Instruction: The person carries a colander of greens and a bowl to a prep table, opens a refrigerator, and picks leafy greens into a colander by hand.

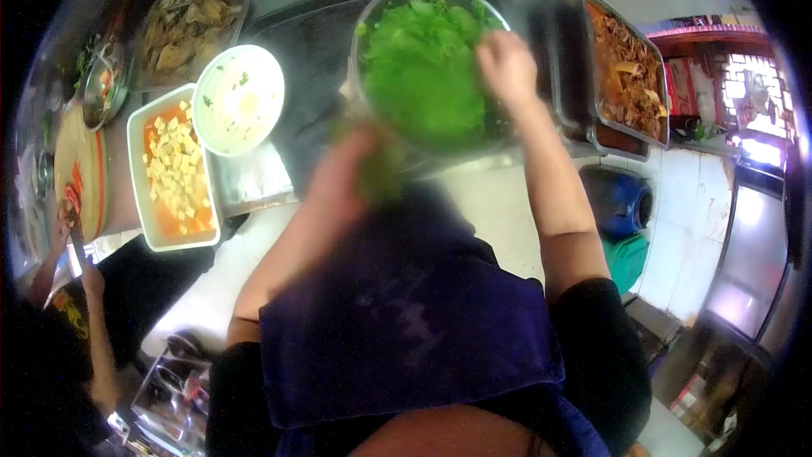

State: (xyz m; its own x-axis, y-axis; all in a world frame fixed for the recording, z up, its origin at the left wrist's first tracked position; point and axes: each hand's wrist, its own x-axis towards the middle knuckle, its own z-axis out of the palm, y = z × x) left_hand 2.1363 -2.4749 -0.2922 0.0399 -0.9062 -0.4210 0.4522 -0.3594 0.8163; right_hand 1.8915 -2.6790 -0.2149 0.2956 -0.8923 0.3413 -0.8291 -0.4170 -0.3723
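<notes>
- Fingers [485, 61] of the right hand [512, 76] curl inward at the right side of the bowl; whether they grasp its rim or some leaves, I cannot tell. Those of the left hand [353, 156] are lost in blur near the bowl's lower left, beside a smeared greenish patch; whether they hold anything is also unclear.
- Dark-topped counter [296, 118]: it runs in front of the person and carries the food containers, which sit side by side, presumably to be within reach.
- Round metal bowl [359, 89]: it stands on the counter straight ahead of the person, probably so that both arms reach it evenly. Bright green leaves [423, 68] fill it, and its raised rim likely keeps them from spilling.
- White rectangular tub [186, 241]: left of the bowl, with pale cubes [173, 165] in reddish liquid; its depth seems suited to holding wet food.
- Metal tray [633, 142] of brown food [626, 72]: well to the right, perhaps out of the arms' way.
- White round dish [258, 131]: overlapping the tub's upper right corner, with scraps of green inside.
- Chopping board [80, 144]: far left, before a second person [101, 347].
- Knife [78, 245]: in that person's grip, near red pieces [74, 186] on the board.
</notes>
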